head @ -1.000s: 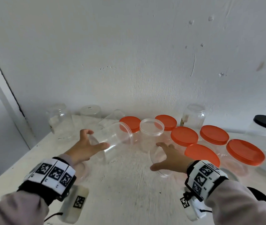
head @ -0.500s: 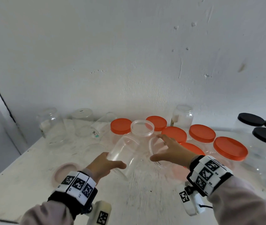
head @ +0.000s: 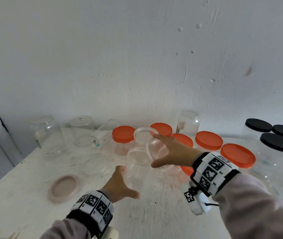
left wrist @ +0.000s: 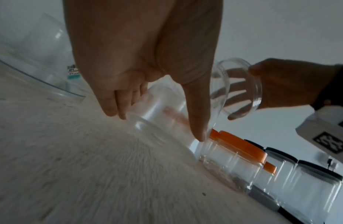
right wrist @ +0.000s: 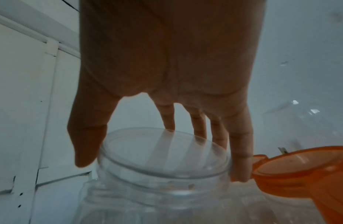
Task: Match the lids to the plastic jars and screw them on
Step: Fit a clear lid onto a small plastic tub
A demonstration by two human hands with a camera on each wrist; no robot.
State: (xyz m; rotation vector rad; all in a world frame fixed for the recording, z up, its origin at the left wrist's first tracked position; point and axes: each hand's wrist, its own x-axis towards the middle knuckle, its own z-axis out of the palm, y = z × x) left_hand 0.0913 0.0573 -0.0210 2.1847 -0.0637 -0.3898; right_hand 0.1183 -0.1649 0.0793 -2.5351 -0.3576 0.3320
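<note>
My left hand [head: 128,181] grips a clear lidless plastic jar [head: 137,156] in front of me; the left wrist view shows the jar [left wrist: 163,118] tilted, low over the white table [head: 154,221], held between fingers and thumb. My right hand [head: 159,150] holds a clear round lid [left wrist: 241,91] just to the right of the jar's mouth and above it. In the right wrist view the lid [right wrist: 163,151] sits between my thumb and my fingers. The lid is apart from the jar.
Jars with orange lids [head: 209,140] stand behind and right of my hands; black-lidded jars [head: 277,142] are at the far right. Open clear jars [head: 49,135] line the back left by the wall. A pink lid [head: 64,187] lies front left.
My left hand brought the clear jar from the left to the middle and nearer to me. My right hand lifted the clear lid off the table towards the jar's mouth.
</note>
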